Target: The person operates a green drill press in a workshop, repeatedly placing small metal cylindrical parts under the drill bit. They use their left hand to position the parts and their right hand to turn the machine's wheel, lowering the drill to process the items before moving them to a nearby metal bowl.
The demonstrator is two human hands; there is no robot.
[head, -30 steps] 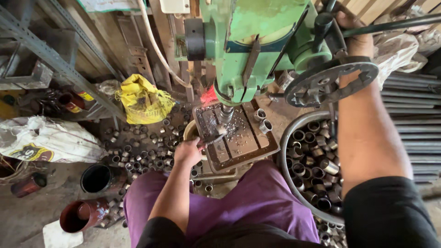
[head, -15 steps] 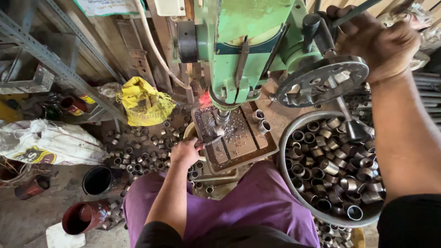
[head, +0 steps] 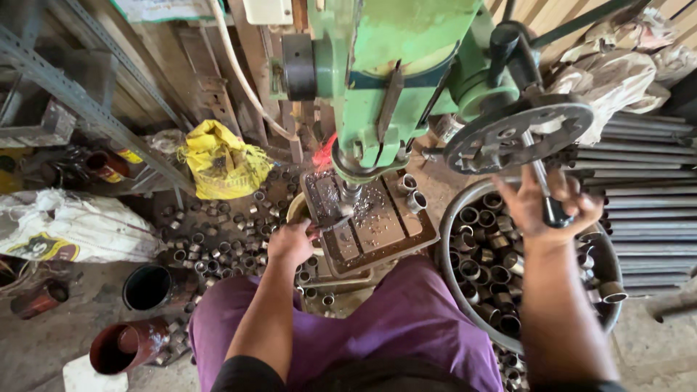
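A green drill press (head: 392, 80) stands over a worn metal table (head: 377, 225) strewn with shavings. My left hand (head: 290, 243) grips a small clamp tool (head: 330, 226) that holds a short metal ring under the drill bit (head: 348, 196). My right hand (head: 548, 207) is closed on the black-knobbed feed lever (head: 544, 192) of the spoked wheel (head: 519, 134), pulled down low over the basin. Two loose metal rings (head: 410, 192) lie at the table's far right corner.
A round metal basin (head: 454, 210) full of short pipe rings sits at my right. Several more rings litter the floor (head: 210, 236) at left. A yellow bag (head: 221, 163), white sack (head: 69, 229), dark cans (head: 145, 287) and stacked rods (head: 646, 189) surround me.
My right hand has swung the feed lever from up high down toward the basin, turning the wheel. My left hand stays at the clamp by the table.
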